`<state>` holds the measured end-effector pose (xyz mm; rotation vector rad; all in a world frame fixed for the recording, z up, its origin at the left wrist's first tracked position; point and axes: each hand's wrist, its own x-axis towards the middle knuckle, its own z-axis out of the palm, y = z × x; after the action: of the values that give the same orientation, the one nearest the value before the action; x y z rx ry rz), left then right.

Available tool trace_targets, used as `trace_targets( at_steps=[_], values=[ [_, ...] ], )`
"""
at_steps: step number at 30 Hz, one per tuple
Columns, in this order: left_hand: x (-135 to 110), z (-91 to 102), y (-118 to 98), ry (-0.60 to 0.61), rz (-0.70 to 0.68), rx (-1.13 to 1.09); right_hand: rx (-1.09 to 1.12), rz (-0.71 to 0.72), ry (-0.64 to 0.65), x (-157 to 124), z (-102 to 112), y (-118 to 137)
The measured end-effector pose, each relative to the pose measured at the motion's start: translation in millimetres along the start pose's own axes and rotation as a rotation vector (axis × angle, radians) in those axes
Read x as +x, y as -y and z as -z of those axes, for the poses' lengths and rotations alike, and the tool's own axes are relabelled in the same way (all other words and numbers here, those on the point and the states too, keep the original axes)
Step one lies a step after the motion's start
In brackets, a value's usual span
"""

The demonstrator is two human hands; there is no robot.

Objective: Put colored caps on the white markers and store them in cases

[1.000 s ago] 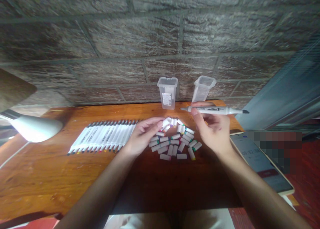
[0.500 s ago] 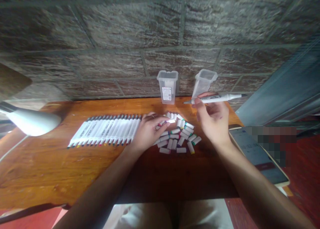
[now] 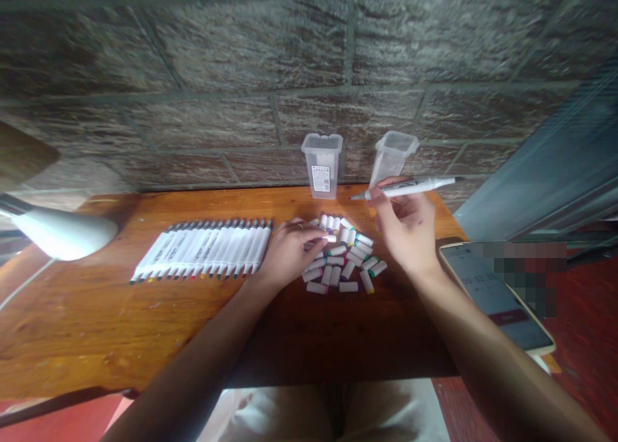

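My right hand (image 3: pixel 406 231) pinches a white marker pen (image 3: pixel 410 188), held level above the wooden table (image 3: pixel 145 326), its dark tip pointing right. My left hand (image 3: pixel 290 252) rests on the left edge of a pile of white marker caps (image 3: pixel 345 258) with coloured ends, fingers closed on one cap (image 3: pixel 330 238). A row of several uncapped white markers (image 3: pixel 203 257) lies side by side to the left of my left hand.
Two clear plastic containers (image 3: pixel 322 165) (image 3: pixel 392 154) stand at the table's back edge against the brick wall. A phone (image 3: pixel 492 297) lies at the right edge. A white lamp head (image 3: pixel 60 233) hangs over the left side.
My left hand dropped from above the caps onto the pile and pinched a cap. My right hand tilted the marker's right end up slightly.
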<state>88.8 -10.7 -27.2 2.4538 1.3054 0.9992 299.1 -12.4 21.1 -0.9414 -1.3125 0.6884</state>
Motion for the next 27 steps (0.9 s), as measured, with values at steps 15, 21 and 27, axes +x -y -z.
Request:
trace_targets(
  at_steps=[15,21,27],
  values=[
    [-1.5,32.2,4.6,-0.283,0.22,-0.047,0.0,-0.008,-0.041,2.6,1.8,0.2],
    [-2.4,37.6,10.5,-0.286,0.258,-0.049,-0.02,-0.016,-0.059,3.0,1.5,1.1],
    [-1.9,33.7,7.7,-0.244,0.234,-0.068,-0.012,-0.024,-0.074,2.4,1.4,0.2]
  ],
)
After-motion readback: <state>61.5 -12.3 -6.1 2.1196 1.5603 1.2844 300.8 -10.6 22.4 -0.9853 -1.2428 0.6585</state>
